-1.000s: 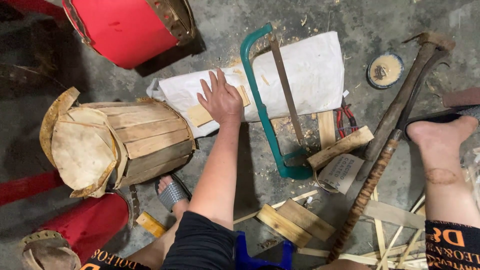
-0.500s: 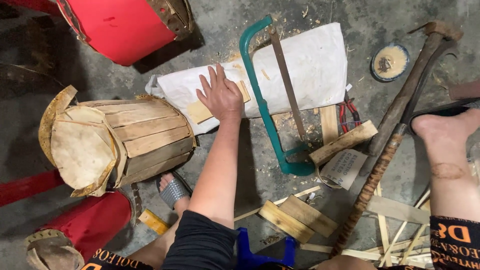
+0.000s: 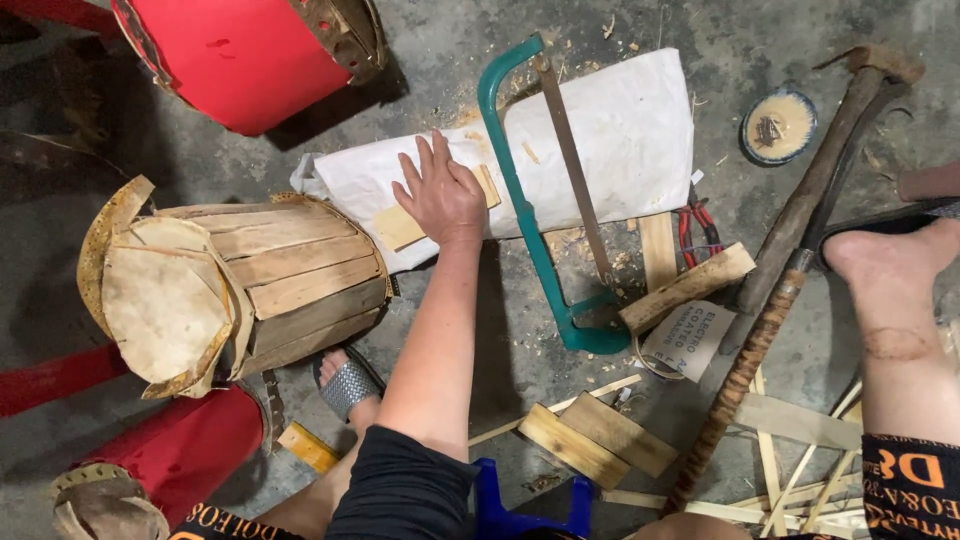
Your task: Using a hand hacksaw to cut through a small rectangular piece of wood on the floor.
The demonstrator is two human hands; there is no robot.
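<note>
At the lower left edge of the frame a red drum (image 3: 165, 455) is cut off, only part of its shell and rim showing. Above it lies an unpainted wooden drum (image 3: 240, 285), built of rough vertical staves, its pale skin head wrinkled and loose. A second red drum (image 3: 245, 55) is cropped by the top edge. At centre, the left hand (image 3: 440, 195) lies flat, fingers spread, palm pressing a small flat wooden piece (image 3: 405, 222) onto a white sack (image 3: 620, 140); nothing is gripped. The hand hides the piece's middle. The right hand is out of frame. A green-framed hacksaw (image 3: 530, 220) rests across the sack, sawdust beneath it. To the right, a long-handled hammer (image 3: 800, 240) lies diagonally. A small round tin (image 3: 779, 126) at upper right holds indistinct material.
</note>
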